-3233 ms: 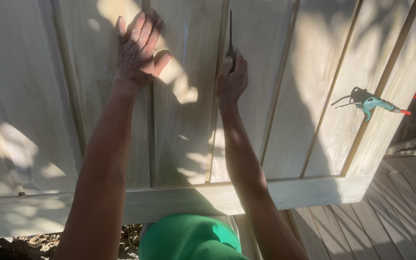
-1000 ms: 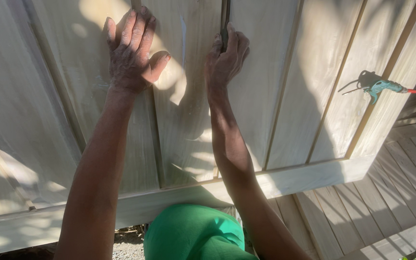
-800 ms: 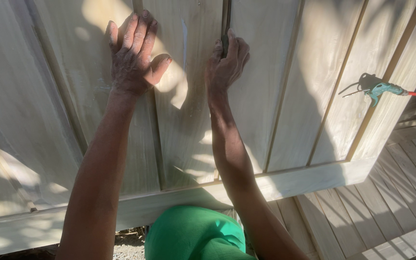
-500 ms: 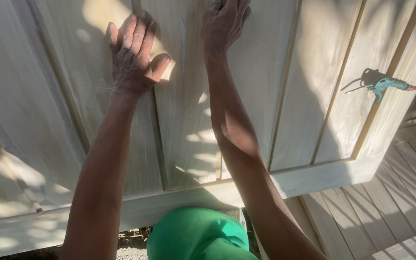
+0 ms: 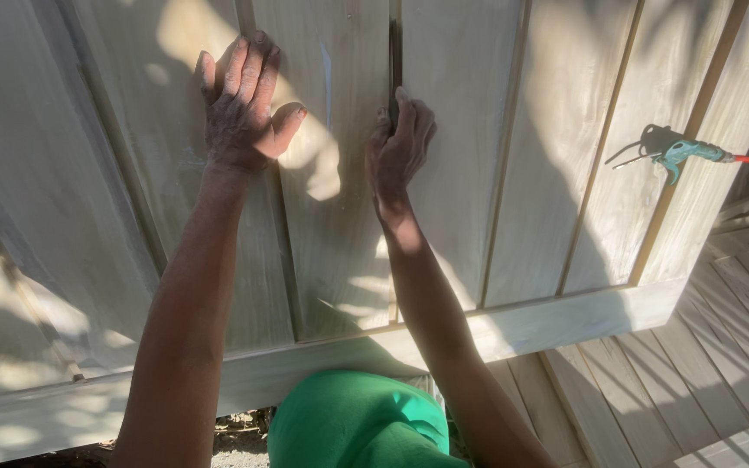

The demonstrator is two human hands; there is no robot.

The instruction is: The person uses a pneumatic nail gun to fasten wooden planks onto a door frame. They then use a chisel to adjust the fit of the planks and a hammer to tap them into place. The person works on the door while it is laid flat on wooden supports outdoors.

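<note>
Our left hand (image 5: 244,108) lies spread flat on the door (image 5: 565,173); our right hand (image 5: 400,143) is curled round a dark tool (image 5: 394,61) set in a groove — green gun (image 5: 682,154) lies well apart.

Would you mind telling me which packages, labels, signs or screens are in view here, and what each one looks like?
None: no package, label, sign or screen shows in the head view.
In view instead: a pale wooden panel door lying flat, with both hands on it.
A teal glue gun with a red tip lies on the door to the right.
</note>
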